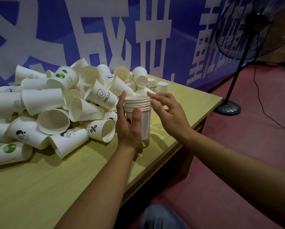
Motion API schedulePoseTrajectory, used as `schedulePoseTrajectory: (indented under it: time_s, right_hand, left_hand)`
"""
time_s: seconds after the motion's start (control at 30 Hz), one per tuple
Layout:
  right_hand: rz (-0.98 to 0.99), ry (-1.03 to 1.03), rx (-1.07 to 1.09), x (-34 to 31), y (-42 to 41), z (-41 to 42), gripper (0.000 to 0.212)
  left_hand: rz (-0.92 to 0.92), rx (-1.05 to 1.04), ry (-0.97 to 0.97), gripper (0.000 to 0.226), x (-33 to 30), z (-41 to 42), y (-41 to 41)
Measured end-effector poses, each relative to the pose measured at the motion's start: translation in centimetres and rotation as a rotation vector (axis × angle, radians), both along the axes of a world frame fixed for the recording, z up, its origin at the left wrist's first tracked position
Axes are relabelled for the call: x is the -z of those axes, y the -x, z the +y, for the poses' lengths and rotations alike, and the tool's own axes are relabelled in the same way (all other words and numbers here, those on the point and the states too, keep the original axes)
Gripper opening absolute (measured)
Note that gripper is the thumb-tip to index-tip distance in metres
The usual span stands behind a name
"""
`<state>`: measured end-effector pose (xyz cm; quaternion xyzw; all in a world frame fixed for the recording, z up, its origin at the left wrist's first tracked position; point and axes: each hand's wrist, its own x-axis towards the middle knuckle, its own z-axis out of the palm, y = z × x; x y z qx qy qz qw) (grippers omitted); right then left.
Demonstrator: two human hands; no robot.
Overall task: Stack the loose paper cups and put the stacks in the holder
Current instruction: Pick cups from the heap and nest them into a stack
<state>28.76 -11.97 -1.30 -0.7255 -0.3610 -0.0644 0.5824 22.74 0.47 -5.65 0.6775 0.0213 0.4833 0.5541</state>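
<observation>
White paper cups (pixel 44 103) lie heaped loose across the far left of a yellow-green table (pixel 59 182), most on their sides, mouths pointing every way. Prints vary: smiley with "HELLO", green globe, small figures.

Left hand (pixel 129 128) wraps a nested stack (pixel 139 111) near the table's right edge. Thumb in front, fingers up the far side, palm round the lower wall. The grip sits low, probably to leave the rims free for the next cup. Stack upright, base at or just above the tabletop; contact is hidden by the hand. Several rims show, packed close, so nesting looks well seated.

Right hand (pixel 167 113) is loosely open beside the top of the stack, fingertips at the uppermost rim, holding nothing that I can see. Likely pressing or squaring the rims, or just letting go; cannot say which.

No holder in view. Judgement: stacking stage, early to middle, with most cups unstacked and none stored.

Next move probably calls for a cup off the near side of the heap, turned mouth-up, dropped in straight. Risk: a tilted cup jams on the rim; the stack stands close to the table edge and could go over.

Blue banner (pixel 122 30) behind. Fan (pixel 247 35) on the red floor at right.
</observation>
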Motion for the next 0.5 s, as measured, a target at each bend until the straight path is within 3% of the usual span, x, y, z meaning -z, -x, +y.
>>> schedulePoseTrajectory:
  time_s: [0.1,0.27,0.5]
  right_hand:
    - [0.000,0.023,-0.003,0.2,-0.4,0.1,0.038]
    - [0.100,0.120,0.108,2.2,-1.8,1.0,0.074]
    - [0.234,0.171,-0.007,3.4,-3.1,2.4,0.095]
  left_hand:
    - [-0.025,-0.107,-0.010,0.059,0.0,0.2,0.1]
    - [-0.035,-0.273,0.032,0.062,0.1,1.5,-0.2]
    - [-0.042,-0.317,0.032,0.061,0.2,1.7,-0.2]
